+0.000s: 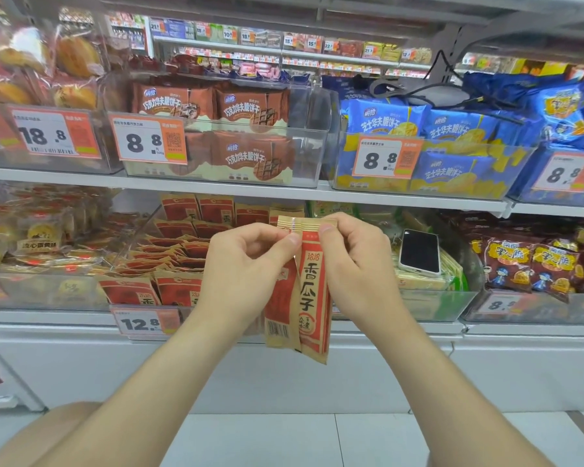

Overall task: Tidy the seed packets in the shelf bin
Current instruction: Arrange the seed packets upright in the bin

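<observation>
In the head view, the seed packets [305, 291] you hold hang in front of the shelf bin [129, 251], just below its rim. They look light, thin and limp, and likely to slide on each other, so take them by the flat top seam. Your left hand [246, 261] and right hand [354, 264] each pinch that seam between thumb and forefinger.

Two hands are in view: the left hand [246, 264] and the right hand [354, 267]. Between them hang two seed packets [312, 298]. One seed bin [139, 227] holds many more, too jumbled to count, perhaps over a dozen. There is one phone [419, 252]. Four brown wafer packs [250, 107] sit in one bin. On the two near shelves [216, 188], six price tags [148, 141] show figures, three of them reading 8.8.
</observation>
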Motion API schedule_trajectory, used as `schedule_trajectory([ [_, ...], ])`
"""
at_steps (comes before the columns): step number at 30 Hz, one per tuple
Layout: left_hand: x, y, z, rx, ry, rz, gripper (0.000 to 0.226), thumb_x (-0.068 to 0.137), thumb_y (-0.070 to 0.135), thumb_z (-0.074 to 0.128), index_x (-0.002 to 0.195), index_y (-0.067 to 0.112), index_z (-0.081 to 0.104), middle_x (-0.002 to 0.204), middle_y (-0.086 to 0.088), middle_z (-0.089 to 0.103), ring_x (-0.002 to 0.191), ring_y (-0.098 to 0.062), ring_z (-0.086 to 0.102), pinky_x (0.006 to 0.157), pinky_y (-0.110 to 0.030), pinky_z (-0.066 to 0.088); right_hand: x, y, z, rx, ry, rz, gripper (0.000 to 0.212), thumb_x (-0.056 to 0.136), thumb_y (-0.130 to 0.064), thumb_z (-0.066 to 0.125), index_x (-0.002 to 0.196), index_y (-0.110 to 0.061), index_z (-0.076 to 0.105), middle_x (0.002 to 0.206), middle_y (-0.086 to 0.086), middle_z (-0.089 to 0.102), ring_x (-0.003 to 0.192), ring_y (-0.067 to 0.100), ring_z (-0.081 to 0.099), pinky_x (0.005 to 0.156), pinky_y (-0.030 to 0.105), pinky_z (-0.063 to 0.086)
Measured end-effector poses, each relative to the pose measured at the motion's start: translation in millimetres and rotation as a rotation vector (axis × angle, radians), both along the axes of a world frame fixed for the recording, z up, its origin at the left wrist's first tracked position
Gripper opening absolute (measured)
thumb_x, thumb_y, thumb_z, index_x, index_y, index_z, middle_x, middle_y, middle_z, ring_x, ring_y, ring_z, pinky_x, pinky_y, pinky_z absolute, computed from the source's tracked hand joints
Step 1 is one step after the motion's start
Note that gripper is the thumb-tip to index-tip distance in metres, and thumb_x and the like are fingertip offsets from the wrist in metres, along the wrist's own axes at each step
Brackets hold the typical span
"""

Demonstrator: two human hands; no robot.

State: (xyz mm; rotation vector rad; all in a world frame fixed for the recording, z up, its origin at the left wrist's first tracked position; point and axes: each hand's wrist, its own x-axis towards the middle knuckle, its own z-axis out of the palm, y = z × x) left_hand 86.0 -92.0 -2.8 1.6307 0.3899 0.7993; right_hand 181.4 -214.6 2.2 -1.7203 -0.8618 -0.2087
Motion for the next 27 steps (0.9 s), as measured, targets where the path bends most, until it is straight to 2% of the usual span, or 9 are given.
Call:
schedule_trajectory([
  [4,-2.6,0.1,3.4,-0.112,-0.023,-0.079,0.005,0.094,0.019,0.081,0.094,0.014,0.083,0.088,-0.003,0.083,0.085,-0.019,0.080,0.076,-0.035,0.066,1.1,-0.4,-0.3,0.045,-0.011,-0.014,0.031,0.102,-0.027,0.052,0.079,-0.017,0.070,0.071,0.001,0.070,0.070,0.026,0.068,0.066,0.050,0.056],
  [6,-3.4,1.2,3.6,-0.072,-0.031,-0.092,0.003,0.092,0.018,0.082,0.093,0.015,0.084,0.090,-0.002,0.083,0.088,-0.019,0.080,0.081,-0.039,0.066,2.3,-2.4,1.8,0.061,0.040,0.004,0.030,0.103,-0.025,0.059,0.078,-0.018,0.073,0.071,0.003,0.072,0.071,0.028,0.072,0.066,0.052,0.058],
  [9,-4.4,1.7,3.0,-0.023,-0.039,-0.106,0.002,0.091,0.016,0.083,0.092,0.017,0.084,0.090,0.000,0.083,0.089,-0.017,0.080,0.084,-0.041,0.067,3.2,-7.0,4.9,0.033,0.117,0.069,0.021,0.105,-0.025,0.066,0.087,-0.020,0.077,0.077,0.002,0.076,0.075,0.023,0.076,0.072,0.050,0.062],
  [12,-4.4,2.9,2.1,-0.010,-0.046,-0.093,0.002,0.091,0.015,0.083,0.092,0.016,0.084,0.089,0.000,0.083,0.088,-0.016,0.080,0.084,-0.039,0.067,4.8,-7.4,5.4,-0.023,0.127,0.098,0.019,0.107,-0.029,0.063,0.095,-0.022,0.076,0.083,0.000,0.078,0.081,0.019,0.077,0.076,0.049,0.064],
  [16,-3.3,2.6,2.5,-0.046,-0.047,-0.065,0.003,0.091,0.014,0.083,0.094,0.015,0.084,0.089,-0.001,0.083,0.087,-0.020,0.081,0.082,-0.042,0.068,5.3,-6.2,6.2,-0.092,0.168,0.083,0.028,0.112,-0.025,0.051,0.097,-0.022,0.074,0.085,0.001,0.078,0.082,0.020,0.076,0.078,0.050,0.063],
  [21,-0.9,4.8,1.0,-0.187,-0.048,-0.031,0.010,0.094,0.012,0.082,0.102,0.017,0.081,0.093,-0.002,0.084,0.090,-0.020,0.082,0.085,-0.048,0.067,3.3,-4.4,8.0,-0.109,0.272,0.191,0.034,0.115,-0.022,0.042,0.107,-0.019,0.075,0.088,0.004,0.079,0.085,0.019,0.077,0.073,0.039,0.063],
  [24,1.1,10.6,0.1,-0.259,-0.111,0.047,0.012,0.093,0.014,0.083,0.104,0.014,0.080,0.095,-0.004,0.084,0.092,-0.022,0.082,0.086,-0.046,0.066,4.6,-6.5,5.5,-0.136,0.344,0.295,0.020,0.110,-0.022,0.057,0.116,-0.020,0.076,0.097,0.001,0.083,0.091,0.017,0.080,0.074,0.034,0.065],
  [27,2.1,17.9,1.3,-0.337,-0.203,0.131,0.026,0.092,0.021,0.084,0.111,0.007,0.072,0.100,-0.007,0.083,0.094,-0.023,0.081,0.075,-0.039,0.068,7.1,-11.1,3.1,-0.262,0.330,0.323,0.014,0.102,-0.023,0.071,0.114,-0.022,0.079,0.097,0.003,0.083,0.091,0.020,0.081,0.079,0.038,0.067],
])
